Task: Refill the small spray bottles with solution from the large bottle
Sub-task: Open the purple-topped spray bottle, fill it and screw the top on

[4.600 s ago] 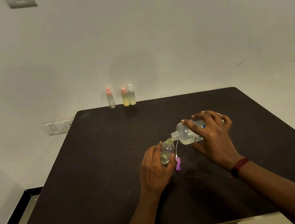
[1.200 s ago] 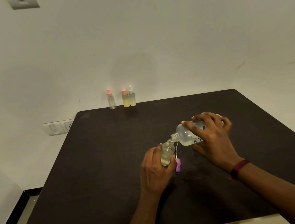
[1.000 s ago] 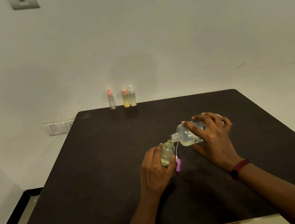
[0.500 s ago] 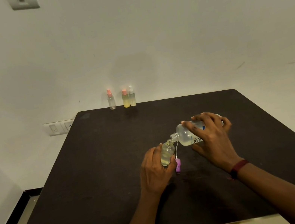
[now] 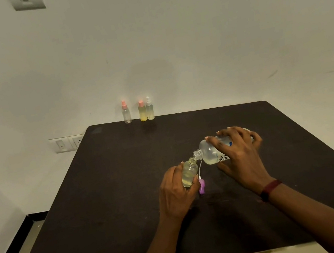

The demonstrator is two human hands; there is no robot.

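Head camera: over the dark table (image 5: 108,203), the right hand (image 5: 242,158) grips the big bottle (image 5: 210,154), tipped left with its mouth at the small bottle (image 5: 188,172). The left hand (image 5: 175,195) grips that small bottle, and a purple cap (image 5: 201,186) lies just right of it.

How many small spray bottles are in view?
4. Three stand capped at the table's far edge: a clear one, a yellow one, a pale one beside it. The fourth, uncapped, is in the left hand. None seems hidden.
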